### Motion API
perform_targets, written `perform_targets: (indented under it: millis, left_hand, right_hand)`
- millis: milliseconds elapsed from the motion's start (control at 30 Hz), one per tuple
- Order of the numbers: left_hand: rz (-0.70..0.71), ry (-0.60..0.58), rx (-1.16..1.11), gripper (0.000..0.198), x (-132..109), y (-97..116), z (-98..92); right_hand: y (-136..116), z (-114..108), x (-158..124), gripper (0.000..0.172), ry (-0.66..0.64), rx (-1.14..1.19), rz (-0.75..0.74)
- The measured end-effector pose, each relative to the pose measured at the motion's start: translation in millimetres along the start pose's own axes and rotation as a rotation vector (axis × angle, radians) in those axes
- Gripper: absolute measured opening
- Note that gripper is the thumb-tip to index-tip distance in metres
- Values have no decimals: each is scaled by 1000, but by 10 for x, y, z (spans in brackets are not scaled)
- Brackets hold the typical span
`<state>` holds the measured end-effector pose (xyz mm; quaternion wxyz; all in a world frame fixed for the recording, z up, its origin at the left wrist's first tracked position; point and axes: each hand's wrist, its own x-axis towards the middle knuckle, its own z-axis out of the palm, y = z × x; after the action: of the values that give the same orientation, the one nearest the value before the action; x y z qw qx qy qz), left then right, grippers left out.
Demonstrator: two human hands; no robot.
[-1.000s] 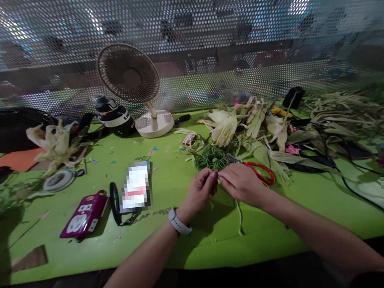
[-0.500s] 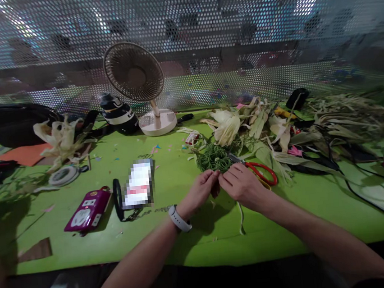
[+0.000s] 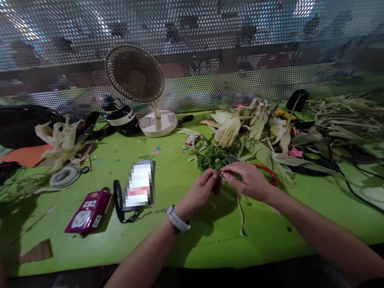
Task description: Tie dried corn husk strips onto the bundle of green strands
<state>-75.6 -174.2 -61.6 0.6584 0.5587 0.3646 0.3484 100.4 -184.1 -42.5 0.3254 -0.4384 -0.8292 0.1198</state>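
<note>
My left hand point(image 3: 203, 186), a pale band on its wrist, is closed in a pinch above the table. Close against it, my right hand point(image 3: 248, 180) also pinches, its thumb and forefinger meeting the left fingertips. Something small and pale shows between them, too small to name. Just beyond my fingers lies a tangled green bundle of thin strands point(image 3: 213, 157). Red-handled scissors point(image 3: 270, 172) lie partly hidden behind my right hand. A pale strand point(image 3: 241, 218) trails on the table below my hands.
Dried corn husks point(image 3: 227, 129) spread behind the bundle and to the right. A fan point(image 3: 159, 123), black bottle point(image 3: 121, 117), phone point(image 3: 138, 185), purple pouch point(image 3: 88, 213) and tape roll point(image 3: 64, 176) stand or lie leftward. Black cables point(image 3: 363, 197) cross the right side.
My right hand has turned and lifted a little, its fingers more extended, and it now covers more of the scissors. My left hand stays nearly in place.
</note>
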Motion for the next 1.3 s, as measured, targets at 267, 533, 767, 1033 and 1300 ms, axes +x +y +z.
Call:
perform_targets:
  millis: [267,533,767,1033,1300]
  left_hand:
    - [43,26,-67,40,2,14,-23]
    - [64,-95,-96,37,-41,168,-73]
    - [139,-162,-91,31,-121,236,-62]
    - [111,-176,-130,33,-109,259,-98]
    - [345,282,-214,28,-40,335,-189]
  right_hand:
    - [17,58,-3,23,5,87,-46]
    - [14,-68,28,20,-43,218,5]
    - [83,-58,710,28,-18,110,135]
    - [105,565,1350,10,-101,-13,222]
    - [265,108,783,15,364,1461,600]
